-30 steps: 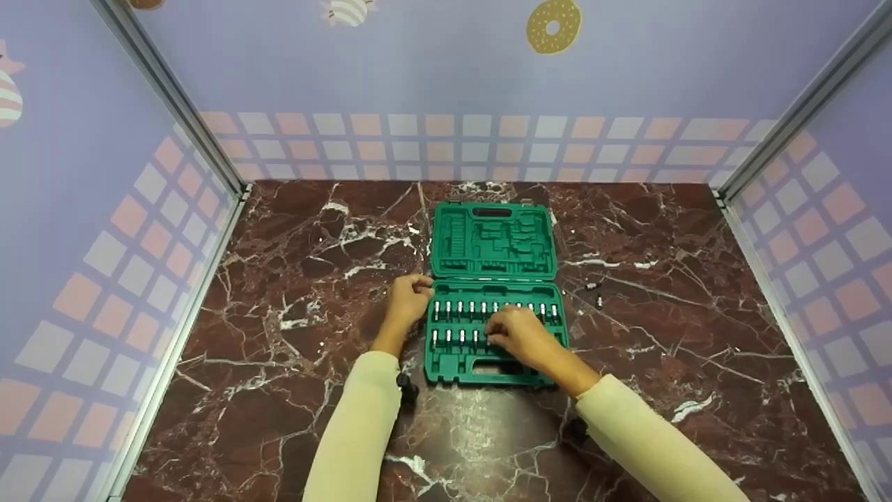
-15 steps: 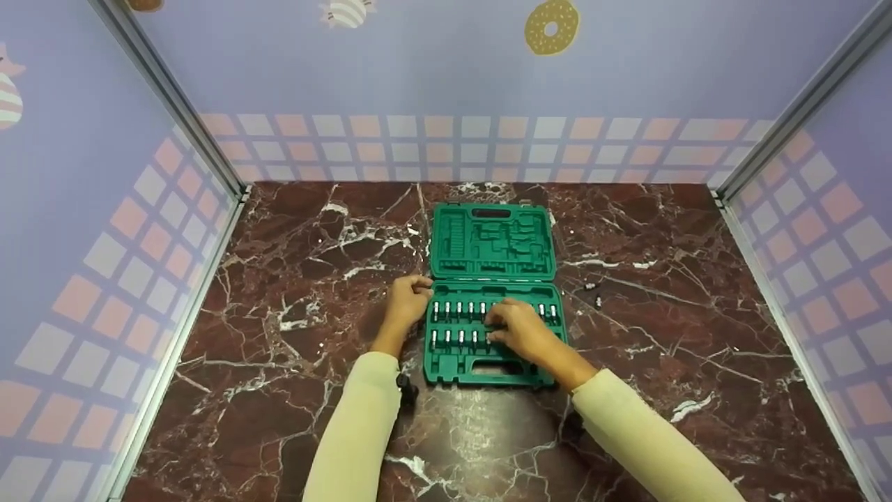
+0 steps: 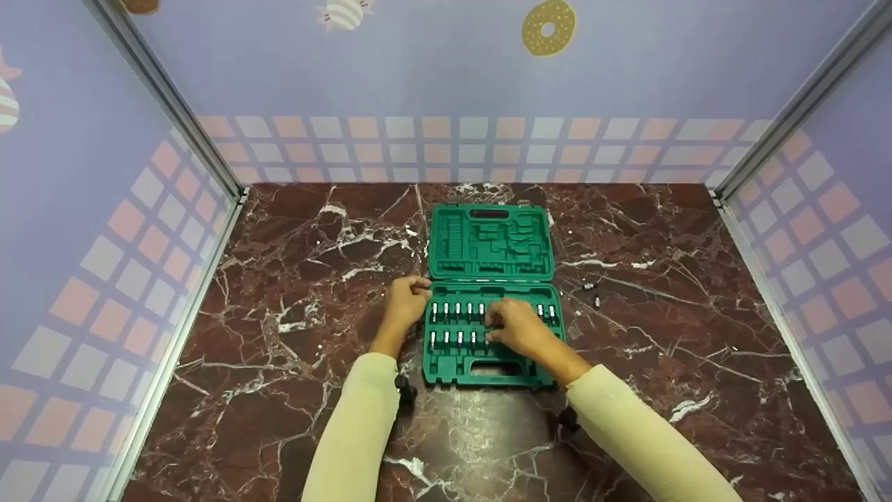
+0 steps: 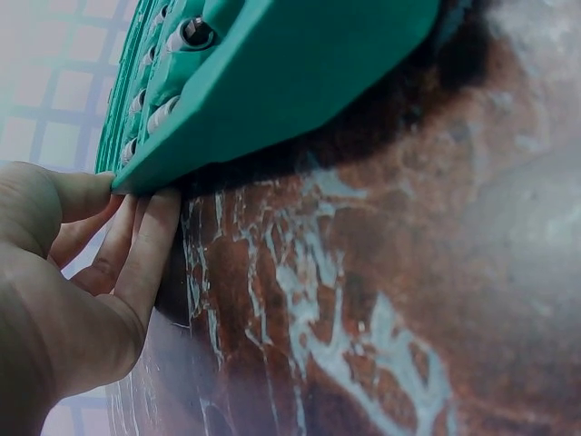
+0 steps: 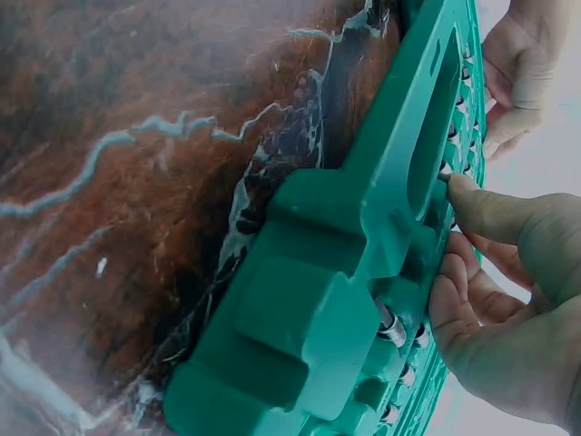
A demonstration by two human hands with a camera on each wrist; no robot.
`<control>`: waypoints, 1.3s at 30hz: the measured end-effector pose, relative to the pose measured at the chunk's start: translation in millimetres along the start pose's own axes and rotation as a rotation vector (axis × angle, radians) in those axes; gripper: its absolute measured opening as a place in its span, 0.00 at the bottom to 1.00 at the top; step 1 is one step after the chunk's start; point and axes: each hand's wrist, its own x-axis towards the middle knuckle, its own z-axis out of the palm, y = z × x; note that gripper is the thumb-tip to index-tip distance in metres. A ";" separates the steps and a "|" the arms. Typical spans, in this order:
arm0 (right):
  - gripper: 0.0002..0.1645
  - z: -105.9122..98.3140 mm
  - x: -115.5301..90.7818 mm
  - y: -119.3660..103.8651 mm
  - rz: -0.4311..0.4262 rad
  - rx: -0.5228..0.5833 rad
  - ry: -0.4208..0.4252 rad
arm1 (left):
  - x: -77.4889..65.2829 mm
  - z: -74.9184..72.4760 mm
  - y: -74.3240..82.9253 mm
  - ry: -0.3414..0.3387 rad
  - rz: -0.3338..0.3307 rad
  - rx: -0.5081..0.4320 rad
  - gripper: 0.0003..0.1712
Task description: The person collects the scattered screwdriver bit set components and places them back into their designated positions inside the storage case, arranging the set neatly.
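Observation:
A green socket case (image 3: 449, 366) lies unfolded on the table, holding two rows of silver bit sockets (image 3: 460, 339). With thumb on the rim and fingers below it, my left hand (image 3: 406, 305) holds the case's left edge near the hinge; the left wrist view shows its thumb (image 4: 86, 193) at the corner. My right hand (image 3: 519, 326) is over the right half of the lower row. Its thumb and fingers pinch a bit socket (image 5: 445, 170) at the row's right end, mostly hidden by the fingertips. The hand also covers part of the upper row.
Two small bit sockets, one (image 3: 589, 286) and another (image 3: 596, 302), lie on the dark red marbled table (image 3: 662, 335) right of the case. The lid (image 3: 456, 244) lies folded back with bare moulded recesses. Patterned purple walls (image 3: 446, 70) enclose the table on three sides.
My right hand has shifted slightly over the lower row and now covers more upper-row sockets. My left hand stays at the case's edge. The loose bit sockets have not moved.

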 end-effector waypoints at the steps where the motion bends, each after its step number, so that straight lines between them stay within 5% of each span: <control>1: 0.12 -0.1 -0.2 0.0 0.006 -0.003 -0.002 | -0.2 0.2 -0.2 -0.002 -0.001 0.001 0.10; 21: 0.13 4.6 1.9 -0.4 0.071 -0.015 -0.006 | 0.1 0.9 1.5 -0.005 -0.002 -0.002 0.11; 31: 0.09 0.7 -5.5 5.4 -0.033 -0.006 0.031 | -0.4 1.5 -1.0 -0.010 0.017 -0.020 0.11; 39: 0.07 -11.2 -12.8 13.7 -0.030 0.072 0.026 | -0.6 0.4 0.7 0.000 0.016 -0.009 0.11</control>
